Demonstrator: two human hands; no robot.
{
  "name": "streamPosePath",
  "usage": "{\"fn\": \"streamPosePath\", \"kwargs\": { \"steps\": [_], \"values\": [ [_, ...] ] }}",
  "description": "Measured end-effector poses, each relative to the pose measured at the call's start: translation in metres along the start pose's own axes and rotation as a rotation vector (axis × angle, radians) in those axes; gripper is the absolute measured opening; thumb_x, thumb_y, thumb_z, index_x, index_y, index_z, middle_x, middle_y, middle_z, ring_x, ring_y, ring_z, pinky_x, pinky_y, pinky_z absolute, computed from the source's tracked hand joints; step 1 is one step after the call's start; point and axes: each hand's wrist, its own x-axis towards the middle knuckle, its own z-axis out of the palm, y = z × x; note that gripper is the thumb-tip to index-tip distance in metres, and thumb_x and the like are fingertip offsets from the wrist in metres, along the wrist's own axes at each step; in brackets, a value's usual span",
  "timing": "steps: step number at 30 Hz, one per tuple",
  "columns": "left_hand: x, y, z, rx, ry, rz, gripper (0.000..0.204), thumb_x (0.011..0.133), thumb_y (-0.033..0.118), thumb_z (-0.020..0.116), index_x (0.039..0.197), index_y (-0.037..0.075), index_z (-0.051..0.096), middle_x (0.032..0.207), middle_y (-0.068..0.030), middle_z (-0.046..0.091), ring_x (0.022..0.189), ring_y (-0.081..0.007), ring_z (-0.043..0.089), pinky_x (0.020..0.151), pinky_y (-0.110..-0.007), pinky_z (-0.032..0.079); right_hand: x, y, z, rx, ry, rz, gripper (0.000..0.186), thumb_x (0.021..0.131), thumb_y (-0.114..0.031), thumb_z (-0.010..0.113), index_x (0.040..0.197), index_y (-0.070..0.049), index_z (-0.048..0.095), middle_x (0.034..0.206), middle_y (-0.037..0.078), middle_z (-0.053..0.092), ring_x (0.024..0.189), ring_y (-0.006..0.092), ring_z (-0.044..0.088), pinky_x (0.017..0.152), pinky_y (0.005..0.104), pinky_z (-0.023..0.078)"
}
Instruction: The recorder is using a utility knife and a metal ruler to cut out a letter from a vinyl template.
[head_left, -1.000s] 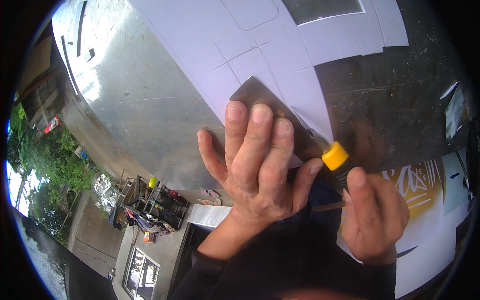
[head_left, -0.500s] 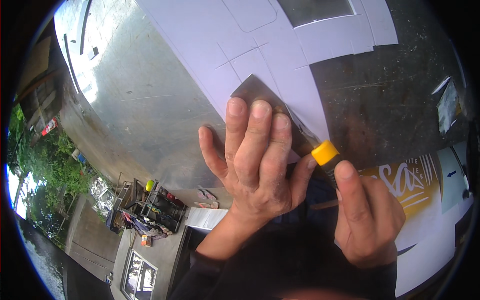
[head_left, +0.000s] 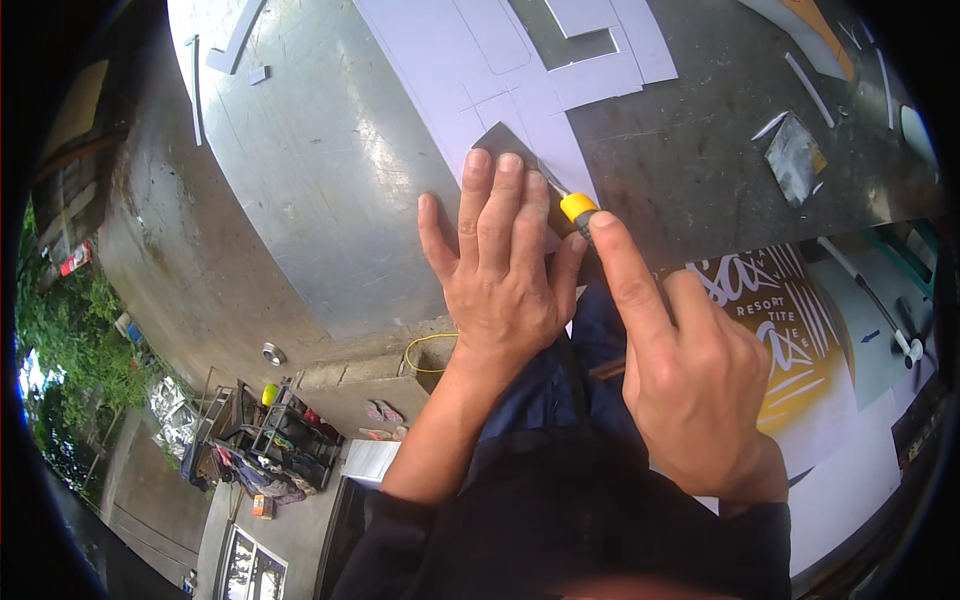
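A white sheet with ruled lines and cut-out openings lies on the metal tabletop. My left hand rests flat, fingers stretched out, pressing a thin dark plate with a pointed corner onto the sheet. To its right, my right hand is closed around a craft knife with a yellow collar and dark grip, its index finger extended along the handle. The knife's thin metal front end lies against the plate's right edge, close to my left fingers. Its very tip is hard to make out.
White offcut strips lie at the table's far left. A crumpled silvery scrap and thin white strips are at the right. Beyond the table's near edge, a gold-and-white printed sheet is at the lower right; a cluttered rack stands lower left.
The view has drawn back, showing more of the table and surroundings. My right index finger now reaches straighter along the knife. My left hand still presses the plate.
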Motion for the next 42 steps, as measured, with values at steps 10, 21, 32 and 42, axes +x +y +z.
{"fn": "streamPosePath", "kwargs": {
  "steps": [10,21,32,42],
  "values": [
    [0.002,0.003,0.002,-0.007,0.011,-0.012,0.053,0.090,0.035,0.068,0.133,0.005,0.060,0.147,-0.0093,0.052,0.148,-0.0288,0.038,0.122,-0.059,0.011,-0.001,-0.004,-0.004,-0.046,-0.036,0.025,0.065,0.086,-0.003,0.066,0.147,-0.023,0.056,0.076,0.008,0.052,0.057,0.0263,0.060,0.051,0.0410,0.048],
    [0.002,0.003,-0.001,0.001,-0.006,-0.019,0.053,0.089,0.035,0.069,0.133,0.006,0.060,0.147,-0.0089,0.052,0.148,-0.0285,0.038,0.122,-0.059,0.011,-0.009,0.004,0.001,-0.034,-0.017,0.007,0.064,0.088,-0.004,0.065,0.147,-0.023,0.055,0.075,0.008,0.049,0.056,0.0259,0.058,0.052,0.0402,0.047],
    [0.002,0.004,-0.003,0.018,-0.020,-0.017,0.054,0.089,0.035,0.070,0.133,0.005,0.060,0.146,-0.0087,0.052,0.148,-0.0283,0.037,0.121,-0.058,0.010,-0.027,0.015,0.002,-0.037,-0.052,-0.009,0.066,0.087,-0.001,0.065,0.149,-0.021,0.054,0.075,0.008,0.049,0.057,0.0259,0.058,0.052,0.0404,0.047],
    [0.000,0.003,0.000,0.005,-0.013,-0.015,0.054,0.089,0.034,0.070,0.133,0.006,0.059,0.147,-0.0092,0.051,0.148,-0.0286,0.037,0.121,-0.058,0.011,-0.042,0.025,0.007,-0.085,-0.072,-0.032,0.072,0.082,-0.005,0.063,0.150,-0.022,0.052,0.073,0.005,0.042,0.055,0.0200,0.055,0.049,0.0350,0.047]
  ]
}}
